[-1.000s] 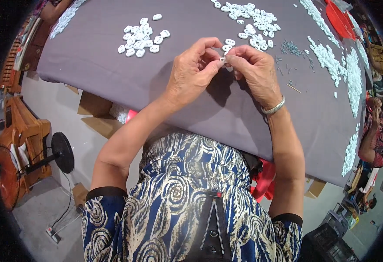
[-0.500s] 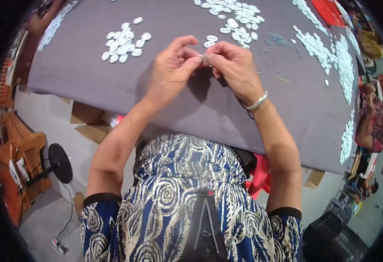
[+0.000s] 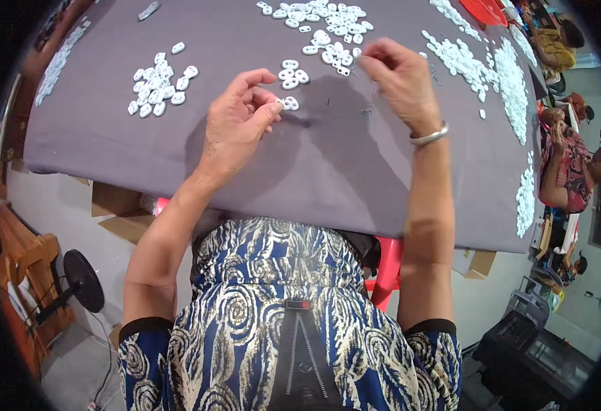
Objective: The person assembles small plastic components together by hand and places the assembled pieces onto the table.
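Observation:
My left hand (image 3: 239,127) pinches a small white oval plastic piece with two holes (image 3: 289,103) between thumb and fingertips, low over the cloth. Just beyond it lie several loose pieces of the same kind (image 3: 291,75). My right hand (image 3: 403,85), wearing a silver bracelet (image 3: 430,135), is raised over the right side of the table. Its fingers are smeared by motion and bent near a white piece at the edge of a pile; whether they hold anything cannot be made out. Small dark pins (image 3: 367,111) lie below that hand.
A grey cloth covers the table (image 3: 280,178). White pieces form a pile (image 3: 156,85) at left, another (image 3: 334,17) at the back, and large heaps (image 3: 512,89) along the right edge. A red tray (image 3: 485,10) stands far right. People sit beyond, one in a patterned top (image 3: 567,164).
My hands have parted. The right one has moved up and away to the right, the left slightly left with the white piece in its fingertips. The whole view has shifted a little.

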### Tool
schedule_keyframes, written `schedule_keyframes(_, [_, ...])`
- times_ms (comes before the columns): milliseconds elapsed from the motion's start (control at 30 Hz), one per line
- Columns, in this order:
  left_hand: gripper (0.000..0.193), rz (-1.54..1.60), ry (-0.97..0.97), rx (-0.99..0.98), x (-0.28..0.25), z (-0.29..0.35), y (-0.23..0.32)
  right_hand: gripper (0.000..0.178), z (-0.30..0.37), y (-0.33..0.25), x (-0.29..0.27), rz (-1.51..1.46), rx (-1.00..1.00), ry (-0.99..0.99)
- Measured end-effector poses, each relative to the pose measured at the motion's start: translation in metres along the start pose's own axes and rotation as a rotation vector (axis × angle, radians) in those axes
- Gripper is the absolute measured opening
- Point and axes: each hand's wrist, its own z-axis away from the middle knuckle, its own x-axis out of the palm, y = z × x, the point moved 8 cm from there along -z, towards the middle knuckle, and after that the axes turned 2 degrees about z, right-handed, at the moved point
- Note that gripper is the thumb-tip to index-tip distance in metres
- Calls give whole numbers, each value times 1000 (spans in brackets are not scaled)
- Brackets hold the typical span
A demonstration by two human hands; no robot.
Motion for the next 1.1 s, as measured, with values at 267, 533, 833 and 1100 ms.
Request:
schedule_keyframes(267, [31, -3, -7, -80, 8, 4, -5, 21, 8, 42, -28, 497, 59, -53])
schedule_keyframes(533, [29, 22, -26, -65, 11, 6, -5, 20, 6, 43, -13, 538, 42, -68])
schedule_keyframes(833, [26, 78, -23, -71, 14, 10, -6, 6, 12, 15, 24, -36, 89, -80])
schedule_keyframes(1100, [26, 32, -41, -17, 17, 11, -8, 7, 28, -9, 76, -417, 172, -352])
